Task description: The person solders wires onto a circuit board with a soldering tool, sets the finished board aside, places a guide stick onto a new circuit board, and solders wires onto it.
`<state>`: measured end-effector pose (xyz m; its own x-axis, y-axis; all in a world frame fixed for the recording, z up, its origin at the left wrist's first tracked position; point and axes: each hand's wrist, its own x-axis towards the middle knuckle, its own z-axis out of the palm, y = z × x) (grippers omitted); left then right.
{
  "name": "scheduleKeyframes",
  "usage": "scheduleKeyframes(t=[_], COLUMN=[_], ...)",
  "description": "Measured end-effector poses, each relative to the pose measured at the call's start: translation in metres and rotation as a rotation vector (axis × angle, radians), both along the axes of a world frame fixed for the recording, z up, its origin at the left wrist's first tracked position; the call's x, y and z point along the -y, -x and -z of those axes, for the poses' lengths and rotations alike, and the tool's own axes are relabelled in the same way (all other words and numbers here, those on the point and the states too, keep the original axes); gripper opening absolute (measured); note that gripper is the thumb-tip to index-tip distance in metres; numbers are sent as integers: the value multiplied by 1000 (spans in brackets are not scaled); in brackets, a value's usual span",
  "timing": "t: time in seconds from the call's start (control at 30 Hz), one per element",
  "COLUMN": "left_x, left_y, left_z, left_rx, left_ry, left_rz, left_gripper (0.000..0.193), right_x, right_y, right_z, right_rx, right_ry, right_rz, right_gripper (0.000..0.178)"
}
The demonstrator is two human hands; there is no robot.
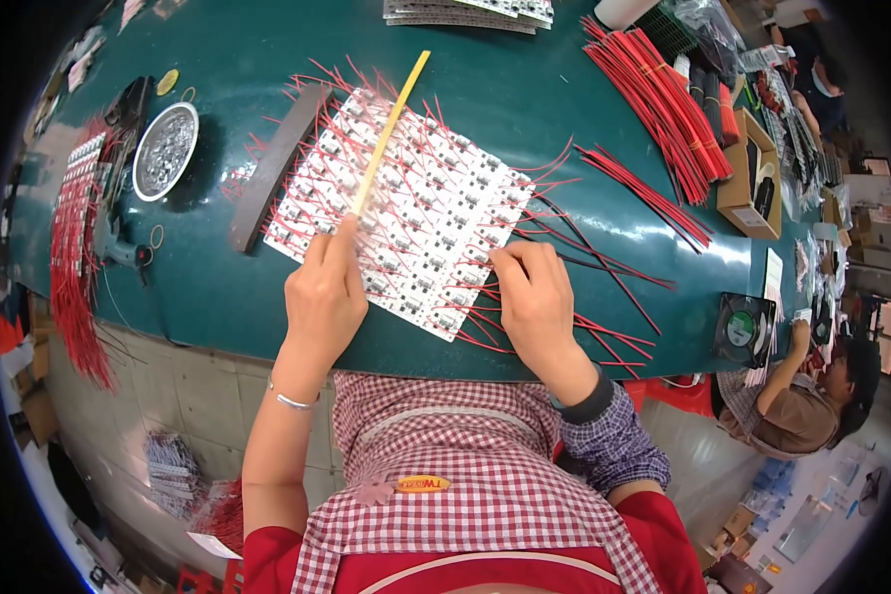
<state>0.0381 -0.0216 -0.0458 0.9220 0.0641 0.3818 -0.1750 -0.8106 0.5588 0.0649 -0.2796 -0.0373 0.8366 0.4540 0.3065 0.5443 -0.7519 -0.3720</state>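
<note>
The yellow stick (390,132) lies slanted over the white panel of small boards (401,213) on the green table (525,99); its long axis runs from the left hand (322,297) up to the far right. The left hand's fingers are closed on its lower end. The right hand (535,297) presses flat on the panel's near edge, fingers together, among red wires (604,346). It seems a pressing or separating step; the next move needs steady pressure.

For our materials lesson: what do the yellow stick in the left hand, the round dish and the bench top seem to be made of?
Yellow stick: probably bamboo or plastic; thin, matte, straight. Round dish: metal, likely aluminium; silvery, glinting. Bench top: dark green coated or rubbery mat, by its soft sheen. Left hand grips the stick.
</note>
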Motion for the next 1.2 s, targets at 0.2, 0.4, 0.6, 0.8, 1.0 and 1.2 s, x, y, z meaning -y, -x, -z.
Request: scheduleKeyframes(t=[0.2, 0.4, 0.6, 0.8, 1.0, 1.2], left_x=[-4, -5, 4, 7, 9, 1], left_y=[-1, -2, 1, 1, 0, 1], left_z=[1, -4, -6, -7, -25, -50], left_rx=[-70, -81, -123, -142, -197, -355], left_ry=[-12, 22, -52, -98, -186, -276], left_rz=[26, 65, 69, 56, 76, 81], left_gripper=[37, 38, 38, 39, 43, 47], right_x=[-4, -24, -12, -4, 32, 94], right_y=[14, -29, -61, -55, -23, -97], right_z=[-22, -7, 7, 0, -20, -21], right_rx=[-67, -113, -160, -188, -154, 174], right_ry=[-131, 114, 172, 213, 222, 147], right_rz=[80, 145, 30, 64, 177, 323], right_gripper=[37, 75, 88, 85, 65, 38])
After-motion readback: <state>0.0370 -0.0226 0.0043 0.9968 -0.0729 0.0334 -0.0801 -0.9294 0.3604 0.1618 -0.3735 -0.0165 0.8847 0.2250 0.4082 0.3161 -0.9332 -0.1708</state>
